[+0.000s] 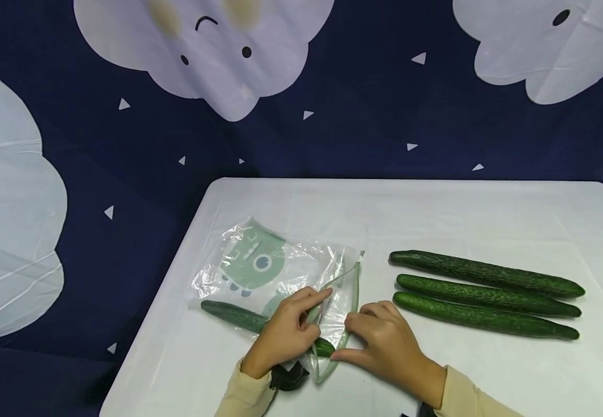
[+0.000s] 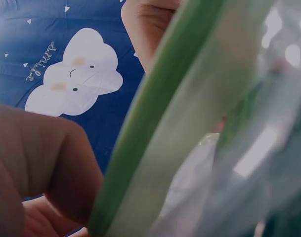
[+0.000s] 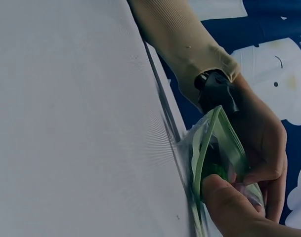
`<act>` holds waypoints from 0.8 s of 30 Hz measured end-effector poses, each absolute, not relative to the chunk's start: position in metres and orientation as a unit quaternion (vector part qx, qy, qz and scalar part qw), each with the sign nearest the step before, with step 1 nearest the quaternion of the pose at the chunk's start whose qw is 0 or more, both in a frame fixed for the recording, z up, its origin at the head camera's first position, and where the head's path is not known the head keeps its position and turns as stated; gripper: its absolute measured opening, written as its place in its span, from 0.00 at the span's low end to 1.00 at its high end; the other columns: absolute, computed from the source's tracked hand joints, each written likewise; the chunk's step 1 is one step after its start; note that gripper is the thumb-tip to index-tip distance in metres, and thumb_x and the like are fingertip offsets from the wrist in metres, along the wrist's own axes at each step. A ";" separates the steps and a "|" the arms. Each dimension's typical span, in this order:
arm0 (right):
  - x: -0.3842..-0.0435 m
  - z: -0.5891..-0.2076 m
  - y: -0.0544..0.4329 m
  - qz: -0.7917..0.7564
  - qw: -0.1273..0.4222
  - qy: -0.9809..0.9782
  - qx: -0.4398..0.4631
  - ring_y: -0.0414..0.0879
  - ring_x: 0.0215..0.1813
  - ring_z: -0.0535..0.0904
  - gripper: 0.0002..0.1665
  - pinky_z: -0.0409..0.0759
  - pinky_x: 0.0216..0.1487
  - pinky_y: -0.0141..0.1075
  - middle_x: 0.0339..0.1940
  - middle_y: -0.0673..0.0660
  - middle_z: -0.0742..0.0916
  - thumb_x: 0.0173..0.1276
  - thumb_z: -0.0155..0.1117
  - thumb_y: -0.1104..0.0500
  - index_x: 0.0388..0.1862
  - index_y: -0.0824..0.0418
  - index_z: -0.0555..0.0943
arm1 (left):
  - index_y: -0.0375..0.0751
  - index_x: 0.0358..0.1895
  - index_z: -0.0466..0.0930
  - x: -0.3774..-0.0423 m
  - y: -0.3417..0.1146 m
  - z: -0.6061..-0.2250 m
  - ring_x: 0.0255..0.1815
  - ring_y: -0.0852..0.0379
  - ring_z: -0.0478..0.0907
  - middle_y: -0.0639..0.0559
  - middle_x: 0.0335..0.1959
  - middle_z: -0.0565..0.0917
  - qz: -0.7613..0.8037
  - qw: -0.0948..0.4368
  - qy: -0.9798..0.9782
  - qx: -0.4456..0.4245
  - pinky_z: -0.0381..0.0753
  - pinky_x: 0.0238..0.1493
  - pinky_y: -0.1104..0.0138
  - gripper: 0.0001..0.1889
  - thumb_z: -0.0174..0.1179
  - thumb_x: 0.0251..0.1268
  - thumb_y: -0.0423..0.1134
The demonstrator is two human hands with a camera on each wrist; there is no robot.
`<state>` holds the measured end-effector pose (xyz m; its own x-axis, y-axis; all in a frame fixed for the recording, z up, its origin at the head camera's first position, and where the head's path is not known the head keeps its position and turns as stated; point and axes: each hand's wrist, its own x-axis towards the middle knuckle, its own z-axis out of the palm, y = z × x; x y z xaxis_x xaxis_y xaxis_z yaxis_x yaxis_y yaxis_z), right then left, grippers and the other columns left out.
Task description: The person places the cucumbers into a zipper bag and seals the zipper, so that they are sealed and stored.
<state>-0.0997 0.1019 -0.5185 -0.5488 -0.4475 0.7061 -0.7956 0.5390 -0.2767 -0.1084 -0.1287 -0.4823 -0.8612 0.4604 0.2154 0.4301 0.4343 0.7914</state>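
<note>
A clear zip bag point(image 1: 305, 255) with a green zip strip and a cartoon print lies on the table, its mouth held apart. One cucumber point(image 1: 233, 315) lies inside, its near end by the mouth, partly hidden behind my left hand point(image 1: 291, 330). That hand pinches one edge of the mouth. My right hand point(image 1: 387, 344) grips the opposite edge, its thumb close to the cucumber's end. In the left wrist view the green zip strip point(image 2: 150, 118) runs past the left fingers point(image 2: 66, 163). The right wrist view shows the right thumb point(image 3: 227, 200) at the mouth.
Three more cucumbers point(image 1: 483, 294) lie side by side on the white table point(image 1: 437, 214), to the right of the bag. Behind the table hangs a dark blue cloth point(image 1: 358, 87) with white clouds. A black wrist strap point(image 1: 289, 376) shows beneath the left wrist.
</note>
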 end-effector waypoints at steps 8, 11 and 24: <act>-0.102 -0.520 0.096 0.295 0.293 -0.832 0.367 0.43 0.32 0.76 0.29 0.75 0.37 0.40 0.25 0.42 0.80 0.47 0.78 0.31 0.28 0.52 0.79 | 0.36 0.70 0.76 -0.112 -0.133 -0.485 0.22 0.67 0.61 0.52 0.43 0.80 0.471 0.002 0.843 0.258 0.67 0.23 0.73 0.38 0.56 0.46 0.22; -0.102 -0.522 0.099 0.298 0.278 -0.835 0.370 0.44 0.35 0.78 0.28 0.76 0.42 0.40 0.29 0.43 0.83 0.49 0.77 0.31 0.29 0.52 0.81 | 0.37 0.71 0.75 -0.114 -0.134 -0.486 0.22 0.66 0.61 0.52 0.44 0.80 0.476 0.006 0.840 0.261 0.66 0.22 0.73 0.39 0.55 0.47 0.22; -0.108 -0.523 0.099 0.348 0.251 -0.791 0.436 0.44 0.46 0.80 0.15 0.76 0.51 0.38 0.39 0.42 0.90 0.54 0.81 0.43 0.34 0.52 0.91 | 0.36 0.72 0.73 -0.113 -0.135 -0.485 0.20 0.68 0.59 0.52 0.46 0.79 0.462 0.019 0.846 0.266 0.67 0.21 0.74 0.38 0.54 0.50 0.23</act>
